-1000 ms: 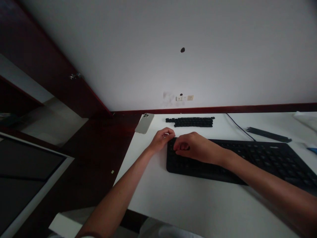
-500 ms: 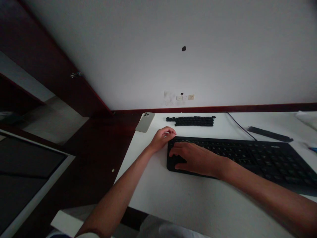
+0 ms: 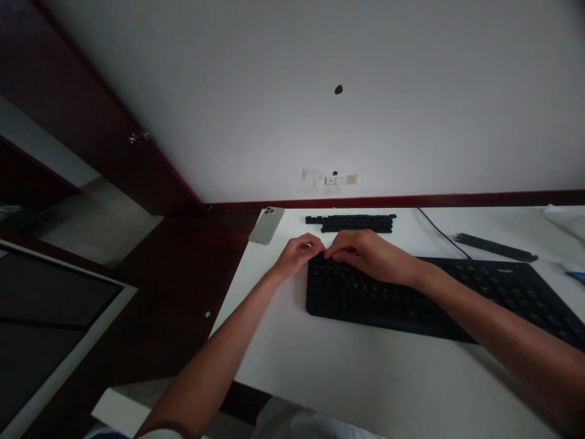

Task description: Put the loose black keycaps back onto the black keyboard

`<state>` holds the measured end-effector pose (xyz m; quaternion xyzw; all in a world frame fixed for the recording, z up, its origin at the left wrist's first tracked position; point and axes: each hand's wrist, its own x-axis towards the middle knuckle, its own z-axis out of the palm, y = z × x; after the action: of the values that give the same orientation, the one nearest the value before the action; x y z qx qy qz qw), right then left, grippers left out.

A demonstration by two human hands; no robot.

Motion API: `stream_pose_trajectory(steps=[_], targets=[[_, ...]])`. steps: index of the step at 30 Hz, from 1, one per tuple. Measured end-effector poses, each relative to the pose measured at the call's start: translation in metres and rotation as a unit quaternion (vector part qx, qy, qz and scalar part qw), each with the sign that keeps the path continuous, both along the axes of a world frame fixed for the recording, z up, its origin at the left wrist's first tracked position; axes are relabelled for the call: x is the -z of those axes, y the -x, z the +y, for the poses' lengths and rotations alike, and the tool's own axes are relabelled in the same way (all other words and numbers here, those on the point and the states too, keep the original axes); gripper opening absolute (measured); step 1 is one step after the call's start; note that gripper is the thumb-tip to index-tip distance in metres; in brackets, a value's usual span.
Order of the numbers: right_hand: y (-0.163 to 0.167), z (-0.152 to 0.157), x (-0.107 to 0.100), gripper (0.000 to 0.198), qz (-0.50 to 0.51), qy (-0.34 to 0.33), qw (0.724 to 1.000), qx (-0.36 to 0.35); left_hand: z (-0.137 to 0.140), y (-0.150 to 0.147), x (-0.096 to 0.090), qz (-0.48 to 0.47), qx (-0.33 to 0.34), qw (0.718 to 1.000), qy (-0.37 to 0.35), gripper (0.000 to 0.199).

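A black keyboard (image 3: 393,305) lies on the white table, its keys dark and hard to tell apart. At its far left corner my left hand (image 3: 299,253) is closed, thumb and fingers curled together beside the edge. My right hand (image 3: 375,256) arches over the top left keys with its fingertips pressed together, close to the left fingertips. Whatever sits between the fingers of either hand is too small or hidden to make out. Behind the keyboard, rows of loose black keycaps (image 3: 356,223) lie lined up on the table.
A phone (image 3: 267,227) lies back down at the table's far left corner. A cable (image 3: 441,233) runs from the keyboard to the back edge, with a long dark strip (image 3: 496,246) to its right. A blue item (image 3: 576,277) shows at the right edge.
My right hand has moved away from the keyboard's lower left keys to the top left corner, and its fingers have drawn together beside my left hand. The left hand has hardly moved.
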<state>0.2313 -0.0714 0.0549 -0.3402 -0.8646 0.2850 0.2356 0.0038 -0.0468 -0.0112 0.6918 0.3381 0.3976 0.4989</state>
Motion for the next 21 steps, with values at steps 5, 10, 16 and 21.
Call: stream_pose_trajectory(steps=[5, 10, 16, 21], targets=[[0.001, 0.008, 0.011, 0.024, 0.057, 0.086, 0.994, 0.038, -0.001, 0.002, -0.001, 0.012, 0.03, 0.999, -0.008, 0.043], [0.006, 0.01, 0.021, 0.029, 0.14, 0.167, 0.974, 0.054, 0.001, 0.004, 0.001, 0.023, 0.057, 0.998, -0.003, 0.038], [0.007, 0.01, 0.021, 0.024, 0.14, 0.174, 0.971, 0.088, 0.002, 0.003, 0.002, 0.027, 0.052, 0.998, 0.005, 0.034], [0.002, 0.012, 0.016, 0.027, 0.12, 0.183, 0.974, 0.061, 0.001, 0.003, 0.0, 0.022, 0.041, 0.999, 0.014, 0.035]])
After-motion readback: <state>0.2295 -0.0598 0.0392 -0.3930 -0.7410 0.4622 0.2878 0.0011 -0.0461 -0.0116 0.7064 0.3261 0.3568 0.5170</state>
